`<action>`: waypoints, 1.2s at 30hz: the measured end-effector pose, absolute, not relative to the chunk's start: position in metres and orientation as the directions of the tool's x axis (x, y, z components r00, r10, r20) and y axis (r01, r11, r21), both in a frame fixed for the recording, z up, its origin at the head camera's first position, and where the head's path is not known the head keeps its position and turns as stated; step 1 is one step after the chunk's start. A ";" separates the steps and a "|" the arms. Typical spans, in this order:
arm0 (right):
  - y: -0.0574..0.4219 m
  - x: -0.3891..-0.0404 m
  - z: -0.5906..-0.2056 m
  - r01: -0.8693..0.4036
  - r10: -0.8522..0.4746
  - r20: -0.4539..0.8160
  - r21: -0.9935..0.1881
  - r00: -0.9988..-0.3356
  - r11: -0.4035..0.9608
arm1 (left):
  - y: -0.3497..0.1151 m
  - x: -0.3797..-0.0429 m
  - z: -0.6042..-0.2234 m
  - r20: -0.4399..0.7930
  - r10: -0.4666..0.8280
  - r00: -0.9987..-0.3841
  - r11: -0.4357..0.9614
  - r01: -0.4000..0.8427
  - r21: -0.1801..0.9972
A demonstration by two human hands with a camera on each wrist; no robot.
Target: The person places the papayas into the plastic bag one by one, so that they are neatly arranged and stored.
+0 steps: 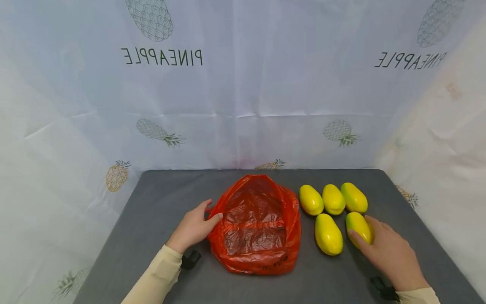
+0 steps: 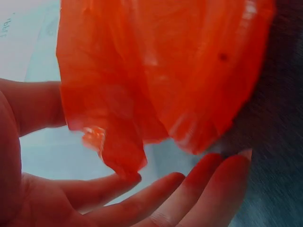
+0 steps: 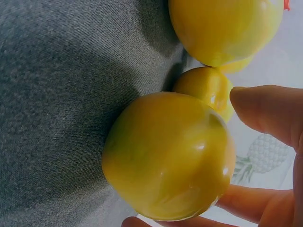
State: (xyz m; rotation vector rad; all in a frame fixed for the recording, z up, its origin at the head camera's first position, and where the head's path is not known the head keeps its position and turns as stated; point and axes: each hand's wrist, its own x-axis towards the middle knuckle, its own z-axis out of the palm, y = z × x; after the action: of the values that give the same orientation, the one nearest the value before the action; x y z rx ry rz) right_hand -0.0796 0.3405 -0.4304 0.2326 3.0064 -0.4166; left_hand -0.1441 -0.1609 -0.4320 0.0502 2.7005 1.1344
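Your right hand [image 1: 392, 253] straddles the front-right mango [image 1: 357, 228] on the grey table [image 1: 163, 202], thumb apart, no firm grip; a one-sided push could roll it into the front-left mango [image 1: 328, 234]. Your left hand [image 1: 194, 227] is loose at the red plastic bag's [image 1: 254, 258] left rim; slipping could let the mouth sag.

a dark grey table [image 1: 152, 211] with rounded far corners and a woven-looking surface fills the near part of the scene. beyond its far edge and along both sides hangs a pale, creased cloth [image 1: 281, 84], printed with grey outlined pineapples [image 1: 152, 21], an orange pineapple [image 1: 116, 178] at left, and dark mirrored lettering [image 1: 162, 57] high at far left and far right.
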 end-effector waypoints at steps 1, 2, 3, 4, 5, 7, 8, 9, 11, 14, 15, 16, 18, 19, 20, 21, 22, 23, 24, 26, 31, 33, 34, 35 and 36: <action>0.340 -0.080 -0.432 0.163 0.136 -0.118 -0.262 -0.984 0.951 | -0.160 -0.144 -0.432 -0.184 0.108 -0.977 0.702 -0.056 0.710; 0.339 -0.081 -0.433 0.158 0.132 -0.113 -0.264 -0.985 0.952 | -0.159 -0.144 -0.433 -0.190 0.099 -0.977 0.700 -0.068 0.711; 0.339 -0.081 -0.434 0.153 0.129 -0.106 -0.266 -0.986 0.952 | -0.158 -0.144 -0.433 -0.191 0.094 -0.977 0.699 -0.072 0.712; 0.338 -0.081 -0.435 0.149 0.126 -0.101 -0.268 -0.987 0.952 | -0.157 -0.145 -0.433 -0.189 0.091 -0.978 0.701 -0.072 0.710; 0.338 -0.082 -0.436 0.147 0.125 -0.096 -0.270 -0.987 0.952 | -0.156 -0.145 -0.433 -0.185 0.091 -0.978 0.702 -0.069 0.709; 0.338 -0.082 -0.437 0.145 0.125 -0.089 -0.275 -0.988 0.950 | -0.155 -0.146 -0.434 -0.173 0.097 -0.980 0.707 -0.054 0.705; 0.338 -0.082 -0.437 0.148 0.128 -0.089 -0.275 -0.988 0.950 | -0.154 -0.146 -0.435 -0.170 0.096 -0.981 0.707 -0.053 0.705; 0.338 -0.082 -0.437 0.149 0.130 -0.087 -0.275 -0.988 0.950 | -0.154 -0.146 -0.436 -0.165 0.097 -0.981 0.708 -0.049 0.705; 0.338 -0.082 -0.438 0.152 0.133 -0.084 -0.274 -0.987 0.950 | -0.153 -0.146 -0.437 -0.157 0.100 -0.983 0.711 -0.039 0.702; 0.339 -0.081 -0.439 0.151 0.133 -0.084 -0.271 -0.988 0.951 | -0.153 -0.144 -0.438 -0.143 0.111 -0.984 0.714 -0.021 0.700; 0.339 -0.081 -0.439 0.149 0.132 -0.083 -0.271 -0.988 0.951 | -0.153 -0.144 -0.438 -0.138 0.116 -0.984 0.715 -0.014 0.699; 0.339 -0.080 -0.439 0.153 0.134 -0.089 -0.271 -0.987 0.950 | -0.154 -0.144 -0.439 -0.134 0.120 -0.984 0.716 -0.007 0.698; 0.339 -0.079 -0.439 0.158 0.137 -0.096 -0.269 -0.986 0.950 | -0.154 -0.145 -0.439 -0.126 0.128 -0.984 0.719 0.004 0.695; 0.339 -0.079 -0.439 0.161 0.138 -0.101 -0.267 -0.985 0.950 | -0.154 -0.145 -0.440 -0.124 0.131 -0.984 0.719 0.009 0.695; 0.339 -0.079 -0.438 0.166 0.142 -0.106 -0.266 -0.984 0.950 | -0.154 -0.145 -0.440 -0.124 0.132 -0.983 0.720 0.010 0.694; 0.339 -0.078 -0.437 0.169 0.145 -0.109 -0.264 -0.983 0.950 | -0.154 -0.145 -0.440 -0.123 0.133 -0.983 0.720 0.010 0.694; 0.338 -0.078 -0.436 0.171 0.147 -0.110 -0.261 -0.983 0.950 | -0.154 -0.146 -0.440 -0.122 0.133 -0.984 0.720 0.012 0.694; 0.338 -0.077 -0.435 0.169 0.146 -0.106 -0.259 -0.983 0.951 | -0.155 -0.146 -0.441 -0.121 0.134 -0.984 0.720 0.013 0.694; 0.337 -0.077 -0.433 0.168 0.146 -0.101 -0.257 -0.984 0.952 | -0.155 -0.146 -0.441 -0.117 0.133 -0.984 0.721 0.015 0.693; 0.336 -0.076 -0.428 0.160 0.142 -0.087 -0.257 -0.986 0.953 | -0.155 -0.146 -0.442 -0.109 0.132 -0.985 0.722 0.021 0.691; 0.330 -0.074 -0.411 0.122 0.118 -0.032 -0.260 -0.993 0.958 | -0.156 -0.148 -0.443 -0.091 0.133 -0.987 0.734 0.036 0.678; 0.326 -0.073 -0.403 0.104 0.105 -0.010 -0.258 -0.994 0.961 | -0.155 -0.149 -0.443 -0.087 0.133 -0.987 0.740 0.041 0.672; 0.323 -0.074 -0.400 0.096 0.099 0.000 -0.258 -0.995 0.961 | -0.154 -0.150 -0.443 -0.086 0.134 -0.987 0.740 0.042 0.671; 0.320 -0.074 -0.396 0.089 0.094 0.007 -0.258 -0.996 0.962 | -0.154 -0.150 -0.443 -0.086 0.135 -0.987 0.741 0.043 0.670; 0.317 -0.075 -0.393 0.082 0.089 0.015 -0.259 -0.996 0.962 | -0.153 -0.151 -0.443 -0.085 0.137 -0.987 0.741 0.046 0.669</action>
State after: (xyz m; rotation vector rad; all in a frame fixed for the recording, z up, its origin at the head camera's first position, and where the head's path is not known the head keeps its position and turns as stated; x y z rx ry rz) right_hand -0.0752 0.3175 -0.3929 0.1370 3.1378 -0.4128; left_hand -0.1509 -0.1531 -0.4433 0.1482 2.8107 1.0755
